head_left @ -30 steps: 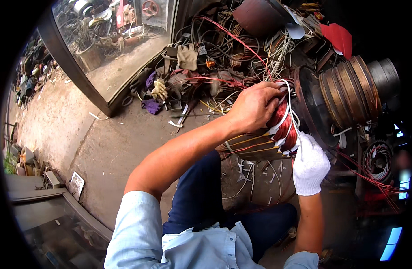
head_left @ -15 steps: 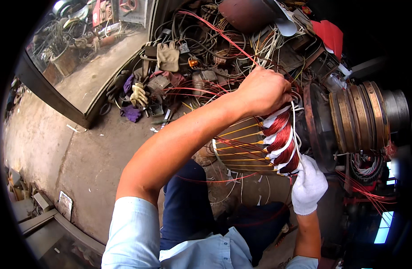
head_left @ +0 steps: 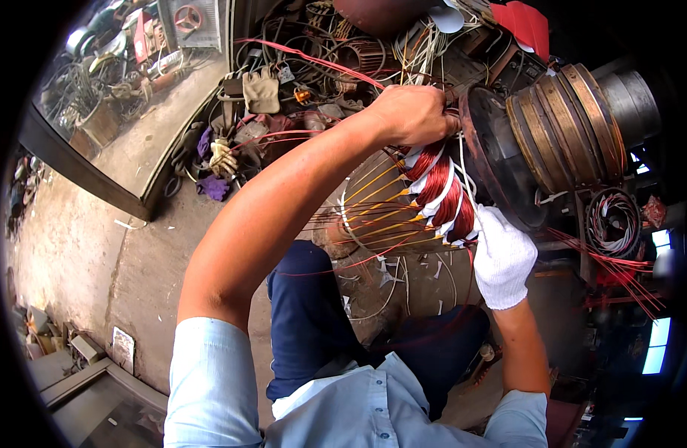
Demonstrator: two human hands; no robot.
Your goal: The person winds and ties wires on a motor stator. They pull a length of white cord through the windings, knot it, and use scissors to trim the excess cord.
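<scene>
Your left hand (head_left: 414,113) is bare and clenched over the top of the winding (head_left: 439,190), knuckles up, fingers curled around the upper coils and the white cords there. Your right hand (head_left: 502,257) wears one white glove and presses against the lower edge of the same winding; its fingers are hidden behind the coils, so you cannot tell whether it grips or only props.

The winding sits in front of your knees, between your two hands. It is one ring of red-brown copper coils crossed by about four white bands. To its left is the core (head_left: 381,205), with roughly six yellow strips running along its slots. To its right, touching or just behind the coils, stands one dark round end plate (head_left: 500,160), and beyond that one drum (head_left: 567,123) with about four brass-coloured rings.

Loose red wires (head_left: 299,54) trail over the scrap pile at the top. One tan glove (head_left: 261,91) lies there, and a second, yellowish glove (head_left: 222,157) lies lower left beside a purple rag (head_left: 211,187). One coil of dark cable (head_left: 614,222) hangs at right. Your blue trousers (head_left: 306,321) show below the core.
</scene>
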